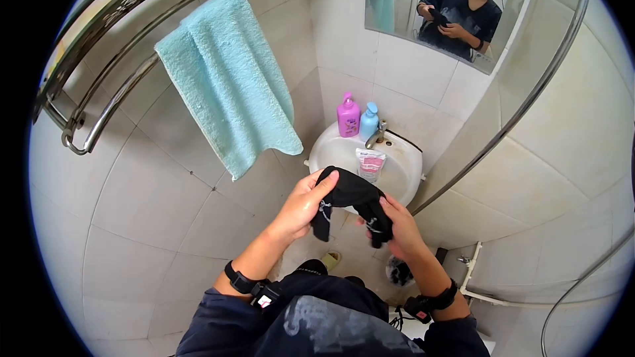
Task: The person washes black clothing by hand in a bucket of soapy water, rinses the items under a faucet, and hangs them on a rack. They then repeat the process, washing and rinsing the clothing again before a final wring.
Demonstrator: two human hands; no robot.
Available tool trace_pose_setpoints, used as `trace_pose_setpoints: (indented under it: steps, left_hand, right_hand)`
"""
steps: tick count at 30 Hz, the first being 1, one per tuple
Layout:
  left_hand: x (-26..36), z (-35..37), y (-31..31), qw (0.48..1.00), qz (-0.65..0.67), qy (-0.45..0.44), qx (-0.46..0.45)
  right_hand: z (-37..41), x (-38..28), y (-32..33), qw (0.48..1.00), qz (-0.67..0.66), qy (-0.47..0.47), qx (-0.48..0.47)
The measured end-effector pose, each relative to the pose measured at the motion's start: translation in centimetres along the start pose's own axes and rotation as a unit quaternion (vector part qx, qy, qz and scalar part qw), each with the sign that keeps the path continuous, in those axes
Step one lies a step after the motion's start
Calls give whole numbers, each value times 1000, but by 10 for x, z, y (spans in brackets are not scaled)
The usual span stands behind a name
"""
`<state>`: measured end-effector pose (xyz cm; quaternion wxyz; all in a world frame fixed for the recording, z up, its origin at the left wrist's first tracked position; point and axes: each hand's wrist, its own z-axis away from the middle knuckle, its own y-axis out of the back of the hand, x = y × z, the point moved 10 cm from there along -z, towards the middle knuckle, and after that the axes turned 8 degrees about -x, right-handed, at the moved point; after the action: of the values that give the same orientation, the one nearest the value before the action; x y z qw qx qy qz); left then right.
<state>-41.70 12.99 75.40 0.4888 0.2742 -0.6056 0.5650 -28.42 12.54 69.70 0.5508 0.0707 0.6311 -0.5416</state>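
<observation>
A black piece of cloth (355, 188) with greyish-white markings near its two hanging ends is stretched between my hands, in front of the sink. My left hand (305, 203) pinches one side, thumb on top and fingers behind the fabric. Gripping the other side is my right hand (401, 226), its thumb along the edge and its fingers partly hidden. Between the hands the middle of the cloth arches up and overlaps the near rim of the white sink (322, 152). Just beyond it, a white and pink packet (370, 164) lies in the sink.
A pink pump bottle (348, 116) and a blue one (369, 122) stand by the tap (376, 135). A light-blue towel (228, 79) hangs from the metal rack on the left. The mirror (390, 0) is above the sink; a metal rail (522, 109) curves along the right.
</observation>
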Motion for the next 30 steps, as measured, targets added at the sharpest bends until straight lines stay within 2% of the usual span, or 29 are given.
trace_pose_setpoints:
  steps: [1,3,4,6,7,8,9,10,12,14,15,16,17,18,20,21,22,23,24,25,27,30]
  left_hand:
    - [4,2,4,1000,0,-1,3]
    - [14,7,5,995,-92,-2,-32]
    - [20,10,9,995,-93,-2,-27]
    - [41,19,17,945,-327,-2,-17]
    - [41,24,28,938,-344,26,2]
    - [36,29,35,907,-410,90,-12]
    - [48,44,37,905,-413,94,-33]
    - [46,49,34,900,-416,107,-76]
    - [47,60,46,931,-334,97,-114]
    - [75,72,41,984,-147,-15,-99]
    - [87,77,50,995,-58,-46,-70]
    - [96,83,57,996,34,-76,-42]
    - [109,87,63,987,87,-117,-65]
    - [118,91,76,986,90,-141,-27]
    - [155,107,87,978,-37,-189,85]
    - [183,120,81,948,-158,-248,118]
    - [216,140,61,875,-338,-298,177]
    - [242,157,46,774,-459,-367,237]
    - [265,169,26,684,-564,-367,282]
    - [288,180,-5,528,-676,-420,295]
    - [311,185,-30,355,-768,-412,338]
    - [343,185,-29,215,-812,-371,397]
  right_hand:
    - [0,0,4,1000,0,-2,-3]
    - [-1,1,-10,993,-70,-10,-100]
    - [-1,1,-14,992,-71,-13,-104]
    - [5,-18,-6,999,12,28,14]
    - [7,-25,-4,999,16,42,19]
    - [15,-35,-3,995,66,68,33]
    - [14,-49,-18,992,75,106,1]
    - [19,-53,-15,990,64,125,8]
    - [9,-68,-27,969,32,212,-124]
    - [4,-69,-40,973,53,176,-137]
    - [-3,-69,-49,972,55,172,-149]
    - [-10,-59,-53,982,67,109,-137]
    - [-16,-43,-55,988,83,54,-116]
    - [-24,-30,-60,982,111,64,-141]
    - [-33,-35,-103,956,213,92,-179]
    - [-36,-36,-124,950,218,89,-203]
    - [-34,-40,-140,949,219,90,-207]
    - [-36,-47,-159,946,216,95,-221]
    - [-41,-53,-177,943,214,100,-235]
    - [-46,-60,-196,939,188,118,-262]
    - [-55,-74,-237,925,152,158,-309]
    - [-62,-90,-286,911,104,175,-358]
